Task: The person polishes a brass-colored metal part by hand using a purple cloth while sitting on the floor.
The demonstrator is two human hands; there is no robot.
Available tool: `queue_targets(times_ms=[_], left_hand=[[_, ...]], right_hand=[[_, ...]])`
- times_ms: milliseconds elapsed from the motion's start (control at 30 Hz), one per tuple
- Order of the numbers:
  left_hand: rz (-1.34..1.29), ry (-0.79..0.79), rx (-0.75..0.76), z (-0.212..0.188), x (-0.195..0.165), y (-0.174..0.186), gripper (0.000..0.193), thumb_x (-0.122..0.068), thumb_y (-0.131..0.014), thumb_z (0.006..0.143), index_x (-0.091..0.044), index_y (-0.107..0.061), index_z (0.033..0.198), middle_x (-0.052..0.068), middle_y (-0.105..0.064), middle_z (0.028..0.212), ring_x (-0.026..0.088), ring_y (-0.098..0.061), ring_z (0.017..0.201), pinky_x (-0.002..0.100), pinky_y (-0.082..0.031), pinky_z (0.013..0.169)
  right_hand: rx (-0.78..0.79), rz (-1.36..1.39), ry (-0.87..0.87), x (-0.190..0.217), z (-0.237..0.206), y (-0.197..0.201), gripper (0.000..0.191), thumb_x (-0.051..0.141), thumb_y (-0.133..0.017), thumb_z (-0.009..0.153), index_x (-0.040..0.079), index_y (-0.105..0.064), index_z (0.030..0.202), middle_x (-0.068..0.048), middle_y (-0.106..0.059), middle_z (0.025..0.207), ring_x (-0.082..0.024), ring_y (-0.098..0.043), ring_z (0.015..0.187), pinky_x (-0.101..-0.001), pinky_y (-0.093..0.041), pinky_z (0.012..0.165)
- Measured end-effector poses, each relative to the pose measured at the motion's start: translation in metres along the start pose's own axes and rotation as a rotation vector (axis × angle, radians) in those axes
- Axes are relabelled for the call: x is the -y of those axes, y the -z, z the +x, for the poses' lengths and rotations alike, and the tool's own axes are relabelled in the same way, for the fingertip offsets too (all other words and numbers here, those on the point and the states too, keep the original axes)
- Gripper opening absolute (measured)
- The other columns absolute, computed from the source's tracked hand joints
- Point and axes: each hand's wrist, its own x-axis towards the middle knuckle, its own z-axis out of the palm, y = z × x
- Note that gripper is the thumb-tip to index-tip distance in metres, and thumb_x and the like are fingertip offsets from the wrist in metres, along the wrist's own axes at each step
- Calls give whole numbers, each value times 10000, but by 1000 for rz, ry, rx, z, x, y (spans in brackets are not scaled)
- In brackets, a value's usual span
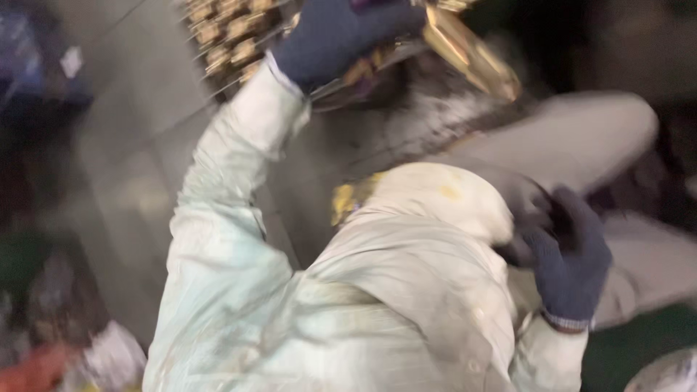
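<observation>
The left hand (337,33), in a dark blue knit glove, is raised at about twelve o'clock, at the top edge of the view. Its fingers are closed around a shiny golden piece (468,51) that juts from the glove toward one o'clock; the picture is too blurred to tell what kind of thing it is. A pale, stained sleeve (232,174) runs from the glove's white cuff down toward seven o'clock. Just behind the raised hand, at eleven o'clock, sits a wire rack (225,36) filled with rows of small golden pieces, touching or nearly touching the glove; which one cannot be told.

The right hand (570,258), in the same kind of dark blue glove, lies at about four o'clock, low and well apart from the left. Its fingers are curled and rest against a dark object (534,218) at the edge of a pale cloth-covered knee (435,199); whether they actually grip it cannot be told through the blur.

At nine o'clock lies a grey floor (131,145), with crumpled red and white scraps (80,363) at eight o'clock. A second pale trouser leg (573,134) stretches toward two o'clock.
</observation>
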Motion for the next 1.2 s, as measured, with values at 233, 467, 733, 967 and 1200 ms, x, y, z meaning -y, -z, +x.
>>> queue_targets(times_ms=[233,467,733,967,1200], left_hand=[[-140,-611,934,43,-6,-201,196,-143,-807,964,-33,-740,1112,42,-714,1085,136,-698,947,302,-586,877],[-96,66,1323,45,39,-290,283,-169,-726,944,-68,-706,1207,40,-690,802,101,-646,631,251,-536,577],[99,-179,859,63,58,-268,513,-172,-791,865,-58,-599,1327,85,-681,980,192,-669,774,358,-585,694],[451,-853,418,57,115,-258,566,-172,-788,907,0,-510,1368,233,-565,1295,412,-536,1213,504,-451,1054],[384,-829,459,68,128,-254,500,-48,-662,943,-23,-517,1421,225,-614,1297,388,-607,1220,448,-521,1048]], right_hand=[[-75,827,-272,-12,-47,28,606,413,-608,998,-84,-555,1340,-152,-688,883,-203,-661,639,-300,-546,568],[-171,772,-468,-51,-102,24,438,185,-742,891,-86,-632,1217,-96,-628,744,-158,-582,573,-302,-479,528],[-453,-309,-285,-34,-94,15,490,200,-770,948,-19,-638,1365,-192,-728,1144,-313,-736,1023,-380,-570,844],[-549,-514,-198,-19,-81,25,431,209,-774,1018,9,-637,1374,-186,-720,1222,-362,-715,1084,-406,-577,901],[-555,-556,-135,-17,-80,24,439,204,-780,1023,26,-628,1394,-171,-720,1210,-351,-719,1048,-416,-576,880]])
